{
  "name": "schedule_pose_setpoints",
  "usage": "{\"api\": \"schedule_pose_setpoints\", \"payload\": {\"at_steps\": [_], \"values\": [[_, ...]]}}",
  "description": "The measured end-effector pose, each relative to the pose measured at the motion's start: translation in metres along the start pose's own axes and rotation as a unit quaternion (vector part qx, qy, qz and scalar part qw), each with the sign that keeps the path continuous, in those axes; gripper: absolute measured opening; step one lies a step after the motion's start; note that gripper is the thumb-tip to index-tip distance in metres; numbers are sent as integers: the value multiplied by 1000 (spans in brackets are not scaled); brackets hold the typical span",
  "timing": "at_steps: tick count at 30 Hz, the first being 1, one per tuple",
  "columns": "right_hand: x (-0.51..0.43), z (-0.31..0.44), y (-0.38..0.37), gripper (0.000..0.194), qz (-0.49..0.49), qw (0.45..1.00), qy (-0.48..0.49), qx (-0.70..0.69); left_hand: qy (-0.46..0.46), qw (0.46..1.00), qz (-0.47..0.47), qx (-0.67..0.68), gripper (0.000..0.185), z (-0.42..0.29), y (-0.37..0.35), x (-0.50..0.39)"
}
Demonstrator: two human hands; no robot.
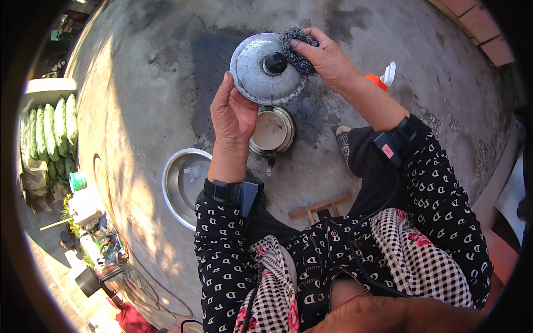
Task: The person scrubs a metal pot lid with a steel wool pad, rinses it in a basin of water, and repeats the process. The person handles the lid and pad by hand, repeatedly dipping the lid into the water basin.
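Note:
My left hand (234,109) holds a round metal lid (254,70) with a black knob (275,63) by its lower left rim, top side facing me. At the lid's upper right edge, my right hand (327,58) grips a dark steel wool scourer (299,50) and presses it to the rim. Below the lid a metal kettle (290,132) stands uncovered on the wet concrete floor, its spout pointing towards me. It holds something cloudy or a pale inside surface; I cannot tell which. A metal basin (170,183) with water and a whitish scrap in it stands left of the kettle, partly hidden by my left forearm.
An orange bottle with a white top (381,80) stands beyond my right forearm. A small wooden stool or frame (320,206) lies between my feet. Along the left are a hose (109,195), bagged green produce (49,129) and mixed clutter. Bricks (479,25) edge the upper right.

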State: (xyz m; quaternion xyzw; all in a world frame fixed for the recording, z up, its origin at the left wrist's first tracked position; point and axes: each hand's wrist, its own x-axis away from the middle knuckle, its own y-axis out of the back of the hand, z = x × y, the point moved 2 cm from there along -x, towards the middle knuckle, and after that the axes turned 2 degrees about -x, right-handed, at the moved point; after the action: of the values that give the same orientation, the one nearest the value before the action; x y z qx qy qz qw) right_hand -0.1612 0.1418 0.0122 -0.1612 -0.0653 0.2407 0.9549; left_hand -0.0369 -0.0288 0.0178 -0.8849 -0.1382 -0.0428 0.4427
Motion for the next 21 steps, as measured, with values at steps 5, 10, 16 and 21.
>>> {"api": "schedule_pose_setpoints", "payload": {"at_steps": [5, 10, 16, 21], "values": [[8, -12, -14, 33, -39, 997, 10, 66, -57, 996, -69, 24, 53, 19, -1, -5], [8, 2, -10, 26, -26, 923, 231, 308, -78, 988, -82, -108, 62, 8, 5, -5], [7, 14, -17, 26, 136, 910, 244, 306, -20, 978, -76, -192, 64, 10, 5, 0], [15, 28, -25, 27, 269, 828, 318, 376, 44, 960, -66, -269, 62, 12, 6, 1]]}}
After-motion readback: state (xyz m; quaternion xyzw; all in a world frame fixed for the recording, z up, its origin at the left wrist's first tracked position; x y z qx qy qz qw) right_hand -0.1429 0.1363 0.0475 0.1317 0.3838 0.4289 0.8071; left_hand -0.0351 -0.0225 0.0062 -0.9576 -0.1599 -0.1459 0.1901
